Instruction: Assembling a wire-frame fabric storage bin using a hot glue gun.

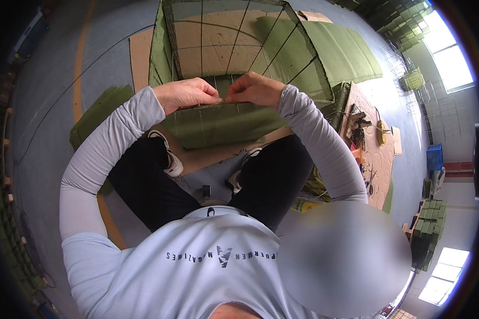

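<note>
In front of me stands a box-shaped wire frame point(201, 45) with green fabric on its sides. Its near side carries a green fabric panel point(218, 130) that hangs toward my feet. My left hand point(190, 93) is closed in a pinch at the top edge of this panel. Close beside it, almost touching, my right hand point(256, 89) pinches the same edge. Both sets of fingertips meet near the middle of the rim. Any small piece between them is too small to make out. Thin wires show just below the fingers.
Brown cardboard point(141, 58) lies under the frame. Green sheets point(340, 50) are spread at the far right, and a folded green piece point(98, 114) lies at left. Tools, one of them yellow point(381, 133), rest on cardboard at right. A blue crate point(434, 157) stands farther right.
</note>
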Action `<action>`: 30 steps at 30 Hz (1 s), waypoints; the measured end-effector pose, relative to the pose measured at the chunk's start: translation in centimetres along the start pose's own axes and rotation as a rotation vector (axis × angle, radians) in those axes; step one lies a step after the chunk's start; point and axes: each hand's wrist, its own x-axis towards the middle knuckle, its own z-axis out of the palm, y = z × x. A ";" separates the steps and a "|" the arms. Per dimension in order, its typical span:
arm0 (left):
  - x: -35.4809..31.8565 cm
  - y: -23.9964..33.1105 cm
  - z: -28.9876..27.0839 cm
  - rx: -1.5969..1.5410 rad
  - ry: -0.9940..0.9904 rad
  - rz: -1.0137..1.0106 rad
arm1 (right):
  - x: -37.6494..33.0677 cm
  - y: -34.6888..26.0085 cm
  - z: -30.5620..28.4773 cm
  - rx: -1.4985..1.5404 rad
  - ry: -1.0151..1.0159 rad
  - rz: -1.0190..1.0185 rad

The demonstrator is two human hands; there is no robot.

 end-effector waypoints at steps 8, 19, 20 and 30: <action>-0.3 0.0 0.4 -0.034 -0.061 0.051 | -0.3 -0.1 0.3 0.125 -0.090 0.008; -3.9 -0.6 5.6 1.019 0.842 0.889 | -4.9 -0.9 7.4 -0.669 0.869 -0.651; -3.8 -1.7 6.7 1.098 0.908 0.884 | -4.8 -0.6 7.7 -0.757 0.942 -0.687; -2.5 0.9 4.0 1.013 0.293 0.335 | -3.3 -2.9 3.9 -0.643 0.374 -0.325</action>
